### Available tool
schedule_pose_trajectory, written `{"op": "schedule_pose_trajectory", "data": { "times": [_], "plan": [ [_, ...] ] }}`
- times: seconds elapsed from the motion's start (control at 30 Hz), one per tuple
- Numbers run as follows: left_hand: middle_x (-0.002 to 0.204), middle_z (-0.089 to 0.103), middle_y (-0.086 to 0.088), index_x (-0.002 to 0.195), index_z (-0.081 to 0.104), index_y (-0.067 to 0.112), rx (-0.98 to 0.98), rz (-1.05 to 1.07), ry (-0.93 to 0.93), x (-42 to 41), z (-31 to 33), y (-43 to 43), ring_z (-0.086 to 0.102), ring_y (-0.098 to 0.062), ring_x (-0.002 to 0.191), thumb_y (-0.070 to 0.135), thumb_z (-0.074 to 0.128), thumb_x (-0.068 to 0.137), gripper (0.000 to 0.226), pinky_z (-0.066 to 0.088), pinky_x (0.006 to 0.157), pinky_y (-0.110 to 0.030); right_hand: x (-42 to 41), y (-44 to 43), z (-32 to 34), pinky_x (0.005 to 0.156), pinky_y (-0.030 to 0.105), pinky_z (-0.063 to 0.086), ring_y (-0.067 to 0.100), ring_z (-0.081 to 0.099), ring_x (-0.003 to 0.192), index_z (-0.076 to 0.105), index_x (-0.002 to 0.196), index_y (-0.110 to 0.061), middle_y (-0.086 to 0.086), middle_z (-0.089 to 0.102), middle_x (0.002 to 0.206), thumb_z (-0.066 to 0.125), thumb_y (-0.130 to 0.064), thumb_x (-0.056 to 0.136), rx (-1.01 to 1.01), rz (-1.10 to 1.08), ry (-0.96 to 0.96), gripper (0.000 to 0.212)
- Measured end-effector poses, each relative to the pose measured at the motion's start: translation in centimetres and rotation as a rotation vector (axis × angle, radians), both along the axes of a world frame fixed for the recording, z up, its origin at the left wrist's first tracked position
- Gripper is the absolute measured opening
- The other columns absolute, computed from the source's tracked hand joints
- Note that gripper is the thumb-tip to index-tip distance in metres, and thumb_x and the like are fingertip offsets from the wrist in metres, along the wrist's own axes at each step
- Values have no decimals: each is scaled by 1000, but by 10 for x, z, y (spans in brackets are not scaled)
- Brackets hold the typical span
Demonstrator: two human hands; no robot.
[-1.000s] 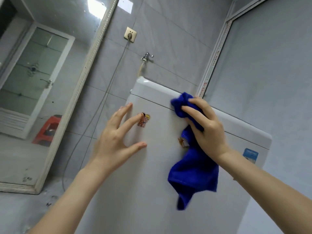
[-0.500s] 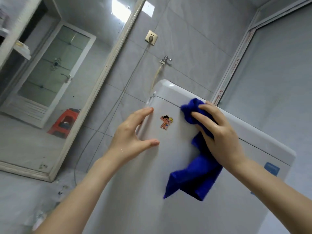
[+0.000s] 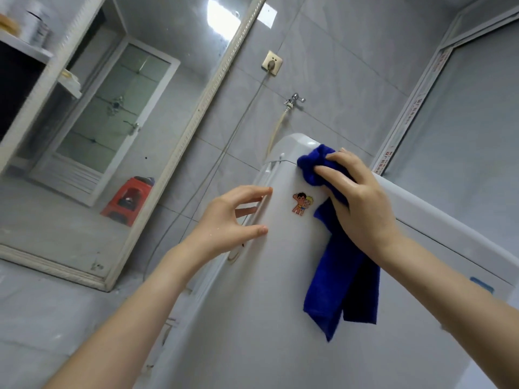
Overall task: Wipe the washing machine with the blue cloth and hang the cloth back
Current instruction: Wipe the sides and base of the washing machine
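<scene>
Cloth (image 3: 334, 276) is blue and hanging down the front of the washer (image 3: 252, 318), loose end dangling free, pretty much the closest thing to the camera besides the forearms. Higher up, the right hand (image 3: 362, 209) has its fingers curled over the bunched top part of it and is pressing that wad against the washer's upper edge, right by the corner. Left hand (image 3: 227, 223) isn't holding anything: fingers spread, tips touching the washer's left edge, thumb resting on the front panel. Between the two hands there's a little cartoon sticker (image 3: 302, 203) stuck on the panel, just left of the cloth, and a blue label (image 3: 481, 284) sits off to the right near the top. Behind the washer on the tiled wall you get a tap (image 3: 293, 101) with a hose (image 3: 276, 130) running down behind the machine, and higher still a socket (image 3: 271, 63) with a cord (image 3: 224, 153) plugged in. Way off to the left past a white frame (image 3: 196, 113) there's a red stool (image 3: 127, 200) on the floor.
</scene>
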State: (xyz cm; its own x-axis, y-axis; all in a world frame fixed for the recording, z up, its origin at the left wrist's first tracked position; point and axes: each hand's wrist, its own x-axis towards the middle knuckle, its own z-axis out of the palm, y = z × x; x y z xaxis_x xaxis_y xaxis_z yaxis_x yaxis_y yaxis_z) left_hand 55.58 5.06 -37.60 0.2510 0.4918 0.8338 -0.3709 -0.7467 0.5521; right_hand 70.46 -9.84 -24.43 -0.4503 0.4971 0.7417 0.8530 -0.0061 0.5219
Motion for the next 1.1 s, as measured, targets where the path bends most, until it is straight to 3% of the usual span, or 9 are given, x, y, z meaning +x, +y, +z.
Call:
{"op": "schedule_pose_trajectory", "data": {
  "times": [0.1, 0.23, 0.4, 0.5, 0.6, 0.67, 0.8, 1.0, 1.1],
  "plan": [
    [127, 63, 15, 123, 64, 35, -22, -48, 6, -1, -5, 3, 59, -2, 119, 1, 82, 73, 63, 50, 96, -18, -22, 28, 12, 97, 40, 46, 42, 56, 116, 69, 107, 7, 25, 60, 120, 59, 18, 80, 25, 56, -43, 30],
    [115, 70, 10, 107, 68, 33, -97, -56, 4, -10, -7, 7, 66, -5, 108, -6, 78, 75, 51, 53, 97, -25, -10, 23, -30, 104, 48, 43, 46, 51, 124, 68, 110, 7, 25, 59, 125, 58, 16, 84, 26, 49, -55, 29],
    [115, 69, 8, 109, 67, 28, -128, -27, -3, -24, -10, 11, 66, -5, 107, 0, 71, 84, 38, 53, 97, -23, 23, -14, -108, 105, 49, 44, 45, 46, 130, 68, 115, 4, 21, 58, 132, 41, 1, 98, -254, 16, -373, 32],
    [118, 68, 12, 115, 65, 30, -122, -39, 1, -21, -12, 12, 65, -3, 109, 5, 70, 88, 37, 52, 97, -23, 21, 0, -79, 105, 49, 43, 44, 50, 127, 68, 114, 7, 24, 59, 128, 51, 9, 94, -77, 60, -176, 26],
    [132, 60, 17, 122, 58, 44, -104, -74, 7, -12, -17, 9, 60, -2, 117, 20, 70, 86, 45, 50, 99, -24, 9, 13, -64, 105, 46, 43, 43, 50, 127, 67, 117, 4, 23, 59, 126, 61, 20, 83, 163, 23, 88, 39],
    [139, 52, 21, 126, 53, 52, -94, -76, 11, -7, -16, 5, 56, 0, 121, 29, 66, 84, 50, 46, 100, -22, 11, 11, -94, 103, 50, 44, 44, 51, 126, 68, 116, 5, 24, 60, 126, 63, 18, 83, 162, 33, 59, 35],
    [141, 47, 21, 130, 48, 55, -62, -56, 14, -3, -7, -4, 51, 4, 123, 34, 62, 85, 52, 41, 99, -16, 32, -19, -139, 100, 48, 48, 43, 51, 126, 69, 114, 4, 20, 60, 128, 45, 3, 98, -130, 45, -294, 29],
    [140, 46, 23, 134, 48, 51, 10, -8, 31, 7, -7, -15, 45, 11, 124, 32, 62, 84, 56, 36, 101, -13, 29, -5, -63, 105, 47, 43, 42, 50, 127, 66, 119, 5, 23, 58, 127, 60, 27, 74, 235, 12, 195, 50],
    [144, 41, 16, 136, 48, 44, 41, 40, 12, 15, -8, -22, 40, 7, 130, 29, 64, 82, 58, 34, 104, -16, 25, -6, -115, 105, 49, 43, 43, 50, 128, 66, 118, 6, 23, 59, 128, 54, 17, 87, 214, 1, 153, 35]
  ]
}}
